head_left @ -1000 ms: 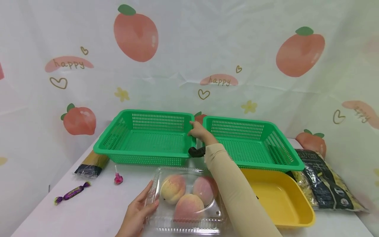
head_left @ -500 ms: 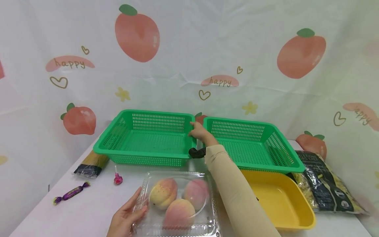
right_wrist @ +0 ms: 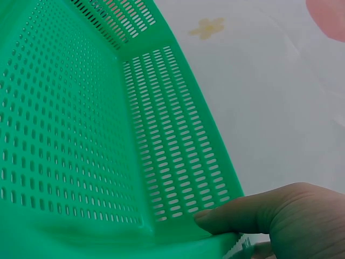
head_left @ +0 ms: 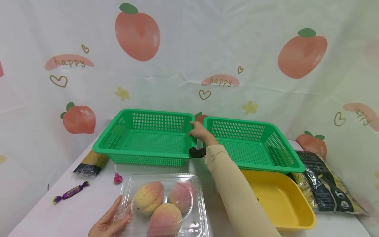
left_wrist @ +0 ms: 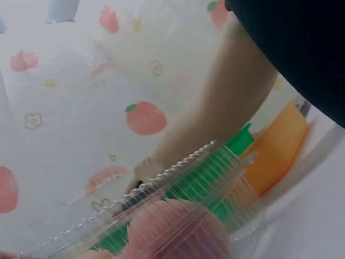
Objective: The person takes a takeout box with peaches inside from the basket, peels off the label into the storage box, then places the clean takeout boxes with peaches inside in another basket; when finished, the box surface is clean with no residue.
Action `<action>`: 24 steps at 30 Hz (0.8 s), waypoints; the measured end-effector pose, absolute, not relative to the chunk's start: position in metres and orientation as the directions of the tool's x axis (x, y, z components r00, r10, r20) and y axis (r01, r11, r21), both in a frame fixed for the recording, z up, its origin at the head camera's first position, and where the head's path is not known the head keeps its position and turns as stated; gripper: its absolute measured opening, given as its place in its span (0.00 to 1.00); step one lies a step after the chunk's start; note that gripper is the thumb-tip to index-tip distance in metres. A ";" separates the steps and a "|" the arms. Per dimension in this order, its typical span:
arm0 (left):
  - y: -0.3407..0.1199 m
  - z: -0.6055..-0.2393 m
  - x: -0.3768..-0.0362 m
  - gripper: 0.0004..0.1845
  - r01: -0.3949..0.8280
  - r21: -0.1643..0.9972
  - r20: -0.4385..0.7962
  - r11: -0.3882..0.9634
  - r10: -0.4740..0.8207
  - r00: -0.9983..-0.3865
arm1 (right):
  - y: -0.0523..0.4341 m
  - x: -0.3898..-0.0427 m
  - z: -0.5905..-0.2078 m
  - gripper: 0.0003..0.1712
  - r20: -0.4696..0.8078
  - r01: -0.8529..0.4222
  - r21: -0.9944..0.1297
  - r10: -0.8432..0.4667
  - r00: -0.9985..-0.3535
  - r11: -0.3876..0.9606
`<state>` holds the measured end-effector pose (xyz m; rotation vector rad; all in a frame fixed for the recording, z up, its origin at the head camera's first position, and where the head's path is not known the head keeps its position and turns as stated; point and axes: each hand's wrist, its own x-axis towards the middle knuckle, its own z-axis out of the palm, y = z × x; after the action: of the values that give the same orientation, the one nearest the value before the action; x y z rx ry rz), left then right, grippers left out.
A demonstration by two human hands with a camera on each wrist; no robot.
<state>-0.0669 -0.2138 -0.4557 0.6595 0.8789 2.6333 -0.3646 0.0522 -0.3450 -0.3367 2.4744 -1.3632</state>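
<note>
My left hand (head_left: pixel 109 221) holds the left side of a clear plastic clamshell box (head_left: pixel 199 210) with three peaches (head_left: pixel 165 219) inside. Its ridged edge and a peach (left_wrist: pixel 178 229) show up close in the left wrist view, where the hand itself is out of sight. My right hand (head_left: pixel 200 131) reaches forward and grips the right rim of the left green basket (head_left: pixel 145 153). In the right wrist view, the thumb of the right hand (right_wrist: pixel 285 224) lies inside the rim at the corner of the green basket (right_wrist: pixel 178 140), other fingers beneath it.
A second green basket (head_left: pixel 240 143) stands to the right, behind a yellow tub (head_left: pixel 275 204). A dark pasta bag (head_left: pixel 325 184) lies far right. On the left are a spaghetti-like packet (head_left: pixel 92 164), a pink lollipop (head_left: pixel 117 178) and a purple wrapped candy (head_left: pixel 71 192).
My left hand and the peach box have moved left and toward me. The right hand stays on the basket's rim, and the baskets have not visibly moved.
</note>
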 end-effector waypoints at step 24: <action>-0.218 -0.379 -0.072 0.31 0.200 0.622 0.175 -0.757 -0.114 -0.978 | 0.053 -0.366 -0.345 0.40 -0.136 -0.071 -0.851 -0.350 -0.927 0.520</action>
<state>-0.0723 -0.2176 -0.3789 0.2096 1.1240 3.1057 -0.3664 0.0527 -0.3454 -0.3527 2.4729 -1.3648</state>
